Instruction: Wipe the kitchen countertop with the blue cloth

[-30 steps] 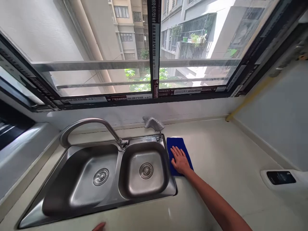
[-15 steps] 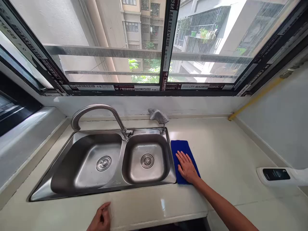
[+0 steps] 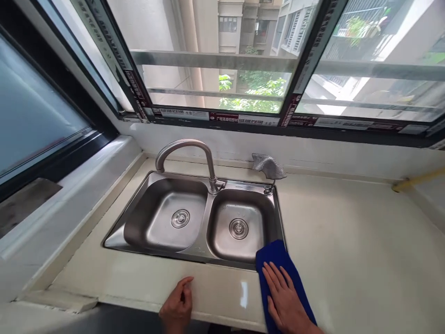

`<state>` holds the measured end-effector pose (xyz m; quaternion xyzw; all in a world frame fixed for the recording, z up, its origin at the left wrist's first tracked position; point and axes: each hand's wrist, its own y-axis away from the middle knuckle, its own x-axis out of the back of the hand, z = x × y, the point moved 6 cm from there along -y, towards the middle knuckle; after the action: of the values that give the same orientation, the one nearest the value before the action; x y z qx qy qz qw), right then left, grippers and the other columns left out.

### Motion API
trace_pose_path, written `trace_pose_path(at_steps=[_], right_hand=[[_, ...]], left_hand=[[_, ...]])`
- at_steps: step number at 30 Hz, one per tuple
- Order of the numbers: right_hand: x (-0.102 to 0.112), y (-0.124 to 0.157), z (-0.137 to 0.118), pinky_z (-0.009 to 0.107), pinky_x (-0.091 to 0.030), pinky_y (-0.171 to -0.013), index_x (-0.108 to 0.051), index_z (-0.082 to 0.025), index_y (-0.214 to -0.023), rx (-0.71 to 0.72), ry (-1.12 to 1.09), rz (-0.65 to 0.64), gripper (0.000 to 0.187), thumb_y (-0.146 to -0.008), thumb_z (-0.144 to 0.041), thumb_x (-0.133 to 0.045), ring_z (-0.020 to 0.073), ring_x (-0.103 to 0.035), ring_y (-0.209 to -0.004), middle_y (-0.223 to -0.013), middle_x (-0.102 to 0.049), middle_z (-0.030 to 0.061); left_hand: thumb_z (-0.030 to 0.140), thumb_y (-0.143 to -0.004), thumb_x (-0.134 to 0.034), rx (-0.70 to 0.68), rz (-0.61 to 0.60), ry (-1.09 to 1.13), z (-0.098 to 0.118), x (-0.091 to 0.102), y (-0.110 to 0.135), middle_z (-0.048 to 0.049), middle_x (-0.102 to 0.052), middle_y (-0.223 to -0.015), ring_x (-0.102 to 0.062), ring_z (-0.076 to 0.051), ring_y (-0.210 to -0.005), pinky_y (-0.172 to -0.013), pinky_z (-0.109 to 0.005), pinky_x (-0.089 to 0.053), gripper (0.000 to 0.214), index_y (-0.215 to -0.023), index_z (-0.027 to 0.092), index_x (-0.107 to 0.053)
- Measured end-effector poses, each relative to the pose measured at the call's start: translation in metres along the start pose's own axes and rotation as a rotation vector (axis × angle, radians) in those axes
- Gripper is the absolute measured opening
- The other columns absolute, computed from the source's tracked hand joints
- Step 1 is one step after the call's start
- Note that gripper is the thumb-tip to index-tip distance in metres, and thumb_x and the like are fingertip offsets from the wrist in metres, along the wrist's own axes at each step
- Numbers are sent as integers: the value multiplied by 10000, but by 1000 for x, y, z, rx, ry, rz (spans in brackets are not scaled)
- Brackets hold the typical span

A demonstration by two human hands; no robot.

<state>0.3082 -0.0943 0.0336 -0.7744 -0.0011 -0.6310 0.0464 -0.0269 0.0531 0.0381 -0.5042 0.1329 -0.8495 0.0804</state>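
My right hand point(image 3: 283, 297) lies flat on a dark blue cloth point(image 3: 274, 253), fingers stretched out and pressed against it. The cloth covers the front right corner of the stainless steel double sink point(image 3: 205, 246) and runs down over the countertop's front strip. My left hand point(image 3: 177, 299) is curled closed at the front edge of the countertop point(image 3: 333, 241), below the sink's rim, with nothing visible in it. Both sink bowls have round drain strainers, and they hold no dishes.
A curved steel faucet point(image 3: 186, 143) rises behind the divider between the bowls. Silvery wrap point(image 3: 267, 164) covers a fitting at the sink's back right corner. Behind runs a dark window frame point(image 3: 243, 118). A yellow pipe point(image 3: 420, 178) comes down at the right.
My right hand has slid the cloth from beside the sink toward the front edge, onto the sink's front right corner. My left hand stays curled. The view has turned left.
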Motion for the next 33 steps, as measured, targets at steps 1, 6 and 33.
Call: trace_pose_path(at_steps=[1, 6, 33], right_hand=[[-5, -10, -12, 606, -317, -1204, -39, -187, -1634, 16, -20, -20, 916, -833, -184, -483, 357, -349, -1498, -1669, -286, 91], [-24, -61, -79, 629, -304, -1209, 8, -170, -1632, 71, -112, -87, 979, -812, -194, -527, 399, -297, -1516, -1685, -204, 126], [-27, -113, -69, 480, -649, -902, -703, -333, -1236, 48, -724, 184, 448, -973, -331, -340, 304, -727, -1075, -1152, -768, 95]], left_hand=[[336, -947, -465, -5, -2, 20, 0, 0, 1, 15, -747, -735, -626, -133, -544, -511, -219, -402, 343, -925, 302, -806], [351, -934, -472, 35, -50, 209, -2, 0, 4, 4, -715, -664, -597, -126, -483, -500, -211, -432, 336, -908, 265, -795], [277, -959, -453, -70, 42, 17, 24, 8, -42, -147, -554, -1456, -430, -331, -1426, -1158, -532, -445, 471, -1394, 157, -590]])
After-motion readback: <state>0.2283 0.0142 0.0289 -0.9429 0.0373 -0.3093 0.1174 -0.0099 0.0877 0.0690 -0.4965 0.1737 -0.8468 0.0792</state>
